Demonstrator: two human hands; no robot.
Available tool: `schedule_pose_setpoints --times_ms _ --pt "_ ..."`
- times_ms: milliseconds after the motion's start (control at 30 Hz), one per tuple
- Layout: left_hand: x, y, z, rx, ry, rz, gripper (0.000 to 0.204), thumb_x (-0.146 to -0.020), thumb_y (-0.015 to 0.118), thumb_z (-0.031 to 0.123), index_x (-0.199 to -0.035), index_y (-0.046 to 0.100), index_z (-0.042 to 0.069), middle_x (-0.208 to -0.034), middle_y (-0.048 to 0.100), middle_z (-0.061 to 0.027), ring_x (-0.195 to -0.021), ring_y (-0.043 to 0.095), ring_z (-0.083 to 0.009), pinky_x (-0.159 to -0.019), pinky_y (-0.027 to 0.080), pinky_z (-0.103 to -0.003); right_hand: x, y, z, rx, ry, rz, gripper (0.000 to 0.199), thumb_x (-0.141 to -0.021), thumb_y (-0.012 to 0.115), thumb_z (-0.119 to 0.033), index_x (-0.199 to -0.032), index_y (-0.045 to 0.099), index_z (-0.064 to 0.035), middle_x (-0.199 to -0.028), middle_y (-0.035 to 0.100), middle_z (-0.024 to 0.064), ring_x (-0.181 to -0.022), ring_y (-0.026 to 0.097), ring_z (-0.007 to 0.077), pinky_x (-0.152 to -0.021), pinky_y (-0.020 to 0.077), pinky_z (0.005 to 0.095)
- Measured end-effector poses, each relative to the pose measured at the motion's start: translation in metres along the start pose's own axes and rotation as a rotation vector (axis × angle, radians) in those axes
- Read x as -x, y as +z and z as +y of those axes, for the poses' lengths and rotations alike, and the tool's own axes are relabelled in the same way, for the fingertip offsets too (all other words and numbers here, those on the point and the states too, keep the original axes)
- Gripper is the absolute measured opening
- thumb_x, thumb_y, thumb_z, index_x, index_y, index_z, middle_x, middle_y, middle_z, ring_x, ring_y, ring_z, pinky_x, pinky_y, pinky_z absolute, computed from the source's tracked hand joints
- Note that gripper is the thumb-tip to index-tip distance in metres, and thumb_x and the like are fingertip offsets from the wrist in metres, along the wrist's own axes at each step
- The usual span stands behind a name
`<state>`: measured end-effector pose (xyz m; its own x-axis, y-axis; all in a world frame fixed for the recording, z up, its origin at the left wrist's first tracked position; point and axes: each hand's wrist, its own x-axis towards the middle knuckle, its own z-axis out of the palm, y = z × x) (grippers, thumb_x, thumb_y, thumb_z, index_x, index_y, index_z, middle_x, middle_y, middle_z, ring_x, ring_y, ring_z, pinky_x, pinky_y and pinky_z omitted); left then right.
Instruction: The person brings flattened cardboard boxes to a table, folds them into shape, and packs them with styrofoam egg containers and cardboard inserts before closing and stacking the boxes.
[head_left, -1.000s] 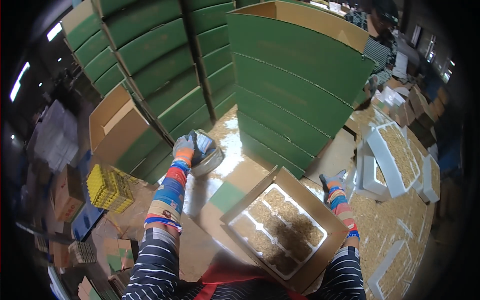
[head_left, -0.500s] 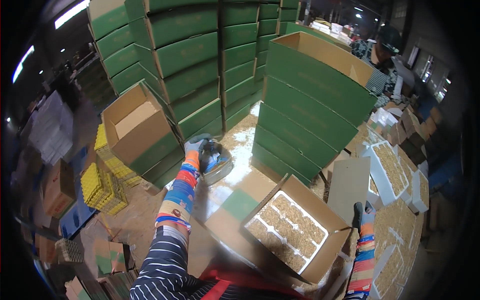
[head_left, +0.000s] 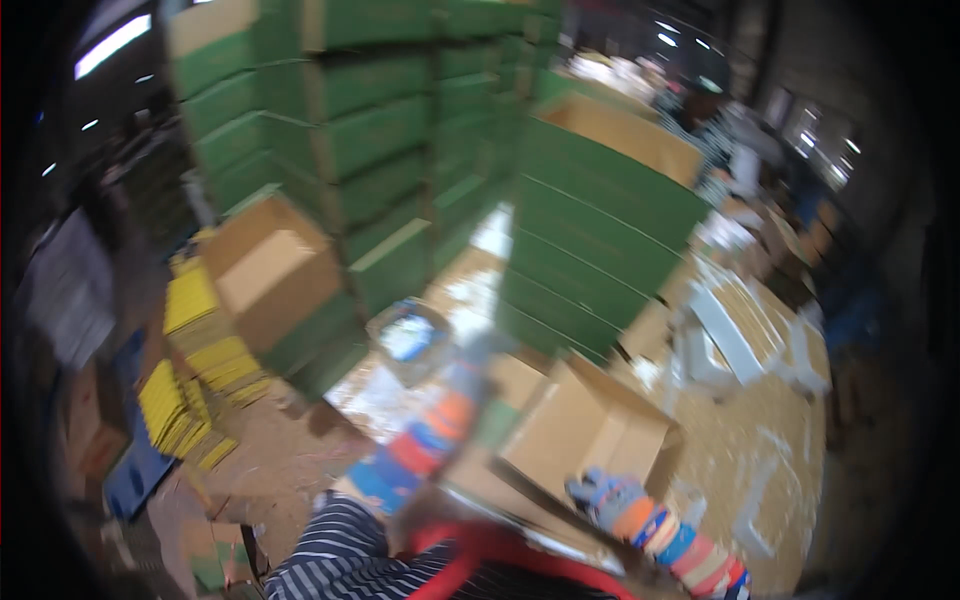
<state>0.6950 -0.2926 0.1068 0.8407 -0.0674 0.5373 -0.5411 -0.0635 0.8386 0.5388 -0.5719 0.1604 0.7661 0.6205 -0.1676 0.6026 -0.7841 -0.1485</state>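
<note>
Box of brown cardboard (head_left: 570,420), open on top, sits right of the middle. The grey-gloved right hand (head_left: 608,496) is at its near edge; I cannot tell if its grip is clamped on. The blurry left hand (head_left: 473,362) is between the box and a round pale tub (head_left: 430,368). I cannot tell if that grip is apart or together.

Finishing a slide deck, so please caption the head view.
Right hand at an open cardboard box, left hand blurred, stacked green boxes behind.
</note>
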Motion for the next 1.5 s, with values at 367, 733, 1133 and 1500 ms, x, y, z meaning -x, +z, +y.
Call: schedule_pose_setpoints --times_ms 367,733,1133,1500 --pt "0.073 0.076 -0.062 -0.403 -0.792 -0.689 0.111 -0.065 0.067 0.068 -0.146 0.023 0.007 -0.144 0.029 -0.0254 -0.134 0.028 -0.0391 -0.108 0.026 -0.047 0.012 0.004 0.006 -0.585 0.413 0.284 0.078 -0.082 0.057 -0.053 -0.137 0.036 -0.0022 -0.135 0.041 0.0229 -0.123 0.039 0.0412 -0.101 0.0325 0.0486" --pt "-0.001 0.094 0.05 0.32 -0.503 -0.537 0.091 -0.08 0.066 0.043 -0.145 0.02 0.0 -0.15 0.024 -0.0154 -0.138 0.022 -0.027 -0.112 0.02 -0.037 0.009 -0.003 0.047 -0.975 0.458 0.468 0.063 -0.088 0.05 -0.047 -0.132 0.042 -0.0034 -0.131 0.047 0.0184 -0.117 0.045 0.0362 -0.097 0.0378 0.045" --pt "-0.281 -0.01 0.005 0.411 -0.305 -0.064 0.037 -0.087 0.061 0.017 -0.121 0.055 0.003 -0.116 0.059 -0.0137 -0.111 0.054 -0.0237 -0.093 0.045 -0.035 -0.002 -0.13 0.245 -1.369 0.359 1.075 0.049 -0.094 0.042 -0.041 -0.127 0.049 -0.0047 -0.126 0.053 0.0134 -0.11 0.051 0.0307 -0.092 0.0437 0.0411" --pt "-0.235 0.009 0.061 -0.182 -0.005 -0.024 0.084 -0.086 0.063 0.039 -0.145 0.017 0.0 -0.148 0.025 -0.0232 -0.137 0.025 -0.035 -0.111 0.023 -0.038 -0.121 -0.189 0.34 -1.499 0.054 0.873 0.049 -0.096 0.041 -0.041 -0.129 0.048 -0.006 -0.127 0.054 0.0097 -0.109 0.053 0.0244 -0.091 0.0439 0.0356"
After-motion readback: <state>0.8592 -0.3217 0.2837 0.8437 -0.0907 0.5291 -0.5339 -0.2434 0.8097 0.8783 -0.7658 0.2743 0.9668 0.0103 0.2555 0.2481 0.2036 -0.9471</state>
